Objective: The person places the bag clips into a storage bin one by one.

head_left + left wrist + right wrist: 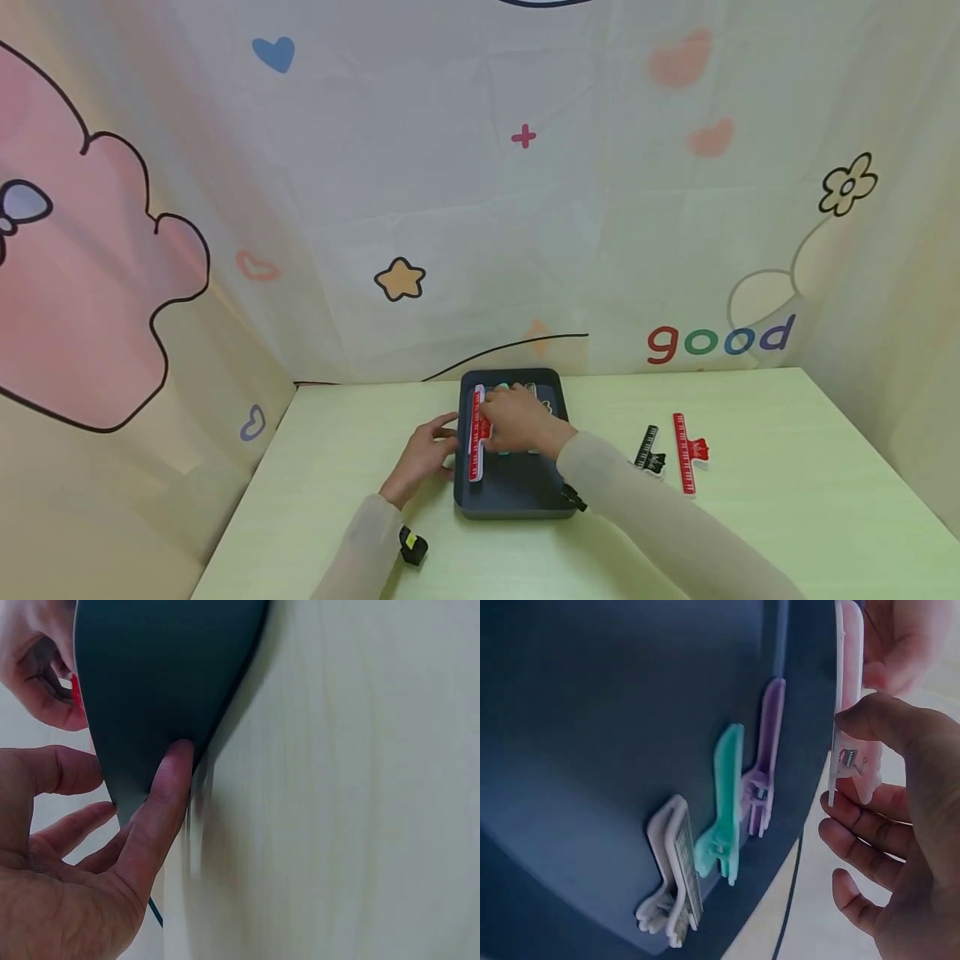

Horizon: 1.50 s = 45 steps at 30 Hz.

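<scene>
My right hand (517,419) reaches over the dark tray (517,493) and pinches a red clip (476,442) with piano-key markings. This clip lies lengthwise along the tray's left side in the head view. Its spring and pale underside (849,675) show in the right wrist view, the thumb on its edge. My left hand (424,460) is at the tray's left wall, fairly straight fingers touching its outside. Inside the tray are a purple clip (767,757), a teal clip (724,802) and a greyish clip (676,862), partly hidden by the right hand in the head view.
Right of the tray, a black clip (647,450) and another red clip (684,454) lie on the pale table (780,467). A black device (412,547) is at the left wrist. A printed curtain (480,208) hangs behind the table.
</scene>
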Motion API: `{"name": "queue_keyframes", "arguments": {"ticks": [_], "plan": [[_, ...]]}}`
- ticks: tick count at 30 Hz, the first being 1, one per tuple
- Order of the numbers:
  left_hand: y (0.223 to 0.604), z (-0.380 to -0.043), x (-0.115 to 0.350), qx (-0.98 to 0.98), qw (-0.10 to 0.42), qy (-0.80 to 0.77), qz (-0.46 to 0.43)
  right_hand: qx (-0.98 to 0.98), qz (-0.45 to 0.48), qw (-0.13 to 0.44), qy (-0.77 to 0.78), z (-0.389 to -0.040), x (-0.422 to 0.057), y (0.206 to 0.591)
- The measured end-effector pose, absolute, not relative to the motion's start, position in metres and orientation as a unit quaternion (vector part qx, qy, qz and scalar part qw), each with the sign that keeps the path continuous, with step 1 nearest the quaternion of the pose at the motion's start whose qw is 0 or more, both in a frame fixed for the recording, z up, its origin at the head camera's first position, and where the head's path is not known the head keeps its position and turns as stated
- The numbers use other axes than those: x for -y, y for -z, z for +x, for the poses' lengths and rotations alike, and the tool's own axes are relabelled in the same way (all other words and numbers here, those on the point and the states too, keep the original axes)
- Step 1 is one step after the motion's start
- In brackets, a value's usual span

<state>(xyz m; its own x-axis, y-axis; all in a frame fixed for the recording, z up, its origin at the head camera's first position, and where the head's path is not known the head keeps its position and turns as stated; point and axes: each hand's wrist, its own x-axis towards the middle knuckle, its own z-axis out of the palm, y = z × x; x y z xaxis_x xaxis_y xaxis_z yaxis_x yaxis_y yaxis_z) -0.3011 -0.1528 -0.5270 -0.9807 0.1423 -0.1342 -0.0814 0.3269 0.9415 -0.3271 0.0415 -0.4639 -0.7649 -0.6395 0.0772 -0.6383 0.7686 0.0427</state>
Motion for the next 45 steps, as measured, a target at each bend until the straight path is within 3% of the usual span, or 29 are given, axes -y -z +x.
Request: {"name": "queue_keyframes", "arguments": {"ticks": [9,31,45], "plan": [[0.526,-0.301,0.152,-0.813,0.097,-0.574,0.018,0.936,0.349,0.017,0.033,-0.323,-0.035,0.48],[0.526,-0.3,0.152,-0.817,0.095,-0.569,0.017,0.938,0.343,-0.043,0.022,-0.316,-0.028,0.478],[0.527,-0.299,0.152,-0.811,0.098,-0.577,0.018,0.938,0.348,-0.01,0.01,-0.31,-0.041,0.454]]}}
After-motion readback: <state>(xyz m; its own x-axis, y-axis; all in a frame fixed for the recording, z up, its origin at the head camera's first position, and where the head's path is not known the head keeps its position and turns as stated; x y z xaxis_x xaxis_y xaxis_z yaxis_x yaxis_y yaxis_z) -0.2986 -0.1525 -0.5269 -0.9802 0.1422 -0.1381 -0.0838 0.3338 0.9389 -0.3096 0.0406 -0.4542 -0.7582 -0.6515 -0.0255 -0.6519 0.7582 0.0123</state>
